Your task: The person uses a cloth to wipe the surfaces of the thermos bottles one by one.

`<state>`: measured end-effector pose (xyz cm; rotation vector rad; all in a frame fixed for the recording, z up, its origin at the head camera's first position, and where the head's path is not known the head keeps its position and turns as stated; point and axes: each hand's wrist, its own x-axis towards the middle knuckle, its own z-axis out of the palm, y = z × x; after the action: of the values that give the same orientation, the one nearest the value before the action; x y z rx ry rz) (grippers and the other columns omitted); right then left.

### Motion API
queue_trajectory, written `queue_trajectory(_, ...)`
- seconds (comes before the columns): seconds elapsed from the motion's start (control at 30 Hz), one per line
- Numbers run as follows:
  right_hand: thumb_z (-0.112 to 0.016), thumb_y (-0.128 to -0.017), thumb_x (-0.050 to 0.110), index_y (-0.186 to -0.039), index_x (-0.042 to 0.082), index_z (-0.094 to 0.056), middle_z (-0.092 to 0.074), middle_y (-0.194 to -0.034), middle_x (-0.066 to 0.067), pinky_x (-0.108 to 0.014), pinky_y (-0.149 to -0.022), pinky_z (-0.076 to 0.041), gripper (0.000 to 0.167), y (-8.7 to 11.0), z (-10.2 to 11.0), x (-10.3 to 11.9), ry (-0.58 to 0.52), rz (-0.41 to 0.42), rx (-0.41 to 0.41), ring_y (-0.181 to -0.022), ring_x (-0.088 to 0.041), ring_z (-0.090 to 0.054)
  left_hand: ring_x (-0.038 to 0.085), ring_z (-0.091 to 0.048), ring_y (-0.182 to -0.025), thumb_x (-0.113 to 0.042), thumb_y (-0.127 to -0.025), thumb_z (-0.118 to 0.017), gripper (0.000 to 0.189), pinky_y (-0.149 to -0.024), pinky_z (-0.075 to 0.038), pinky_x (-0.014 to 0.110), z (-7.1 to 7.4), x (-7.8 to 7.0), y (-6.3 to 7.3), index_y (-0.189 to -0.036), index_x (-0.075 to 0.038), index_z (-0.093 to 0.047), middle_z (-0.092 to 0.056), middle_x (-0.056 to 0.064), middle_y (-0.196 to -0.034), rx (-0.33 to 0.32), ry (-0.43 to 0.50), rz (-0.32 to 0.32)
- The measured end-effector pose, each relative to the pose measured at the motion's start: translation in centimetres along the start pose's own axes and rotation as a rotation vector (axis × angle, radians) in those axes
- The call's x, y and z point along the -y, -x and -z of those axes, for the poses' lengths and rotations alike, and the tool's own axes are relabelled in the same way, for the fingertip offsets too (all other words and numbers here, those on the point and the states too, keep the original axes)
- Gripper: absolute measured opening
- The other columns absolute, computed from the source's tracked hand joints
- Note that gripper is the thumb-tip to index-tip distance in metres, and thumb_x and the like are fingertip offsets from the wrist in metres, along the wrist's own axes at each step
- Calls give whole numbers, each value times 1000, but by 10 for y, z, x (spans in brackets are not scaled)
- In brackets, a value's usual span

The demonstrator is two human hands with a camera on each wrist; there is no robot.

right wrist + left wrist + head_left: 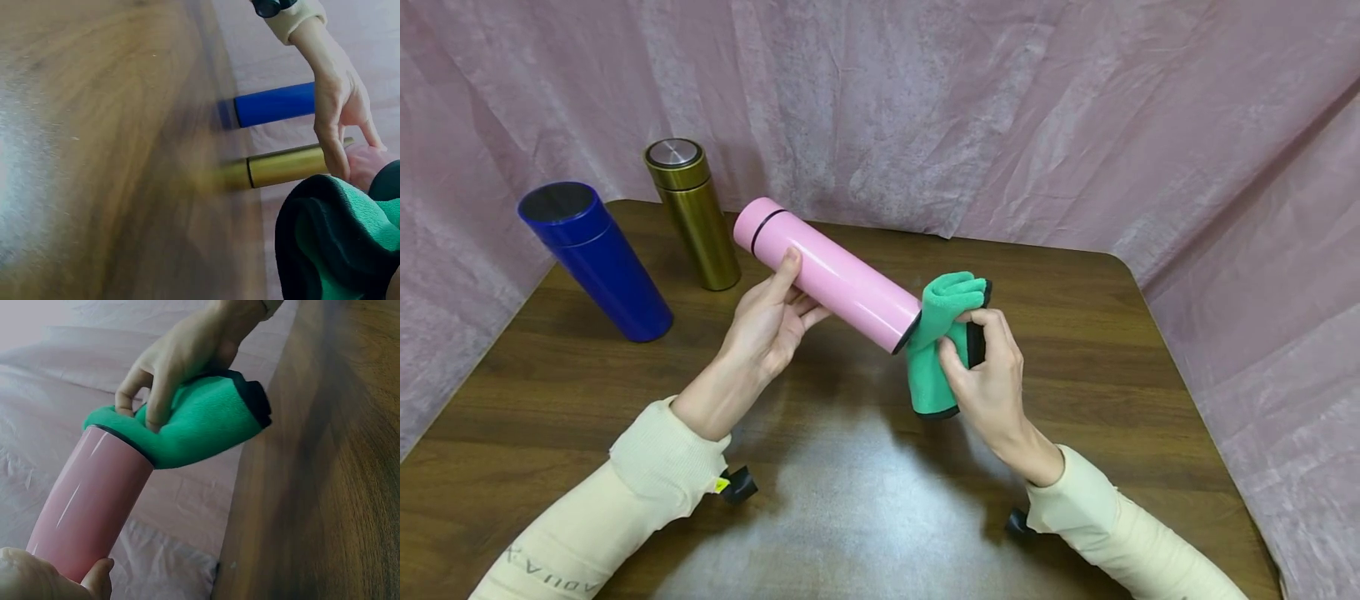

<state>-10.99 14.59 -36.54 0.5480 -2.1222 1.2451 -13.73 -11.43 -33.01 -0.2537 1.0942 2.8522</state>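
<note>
While the left hand (766, 327) grips a pink cylindrical flask (844, 283), the right hand (996, 385) pinches green cloth (928, 385) at its base edge, room rightward.

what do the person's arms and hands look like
Both sleeves are pale cream, the left printed with dark lettering. A black piece shows by each cuff, plus a yellow patch at the left. The left hand and right hand are ungloved.

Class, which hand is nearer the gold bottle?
Left. The left hand is in front of the gold bottle and to its right; the right hand is farther right, pinching the green cloth.
</note>
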Motion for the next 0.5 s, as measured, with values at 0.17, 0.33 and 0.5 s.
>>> queue_trajectory(0.17,-75,-85,-6,-109,-2,-60,-63,-105,-13,-31,-78,-50,29,10,-4,-5,17,-68,70,-97,-23,-61,25,-66,-103,-30,-104,-62,36,-90,-60,40,1,1,0,-130,-5,-55,-61,9,-116,-5,6,-3)
queue_trajectory(0.33,-78,-83,-3,-108,0,-60,-65,-102,-13,-36,-73,-52,31,24,-8,-3,24,-92,130,-90,-22,-62,27,-65,-106,-30,-104,-62,36,-90,-60,40,2,1,-1,-130,-6,-55,-60,9,-120,-10,27,6)
queue_trajectory(0.5,-79,-83,-2,-108,1,-60,-64,-100,-11,-38,-73,-53,31,37,-13,2,23,-84,163,-89,-22,-62,28,-62,-112,-31,-104,-62,38,-93,-59,41,2,0,-1,-133,-7,-54,-58,9,-125,-2,42,10)
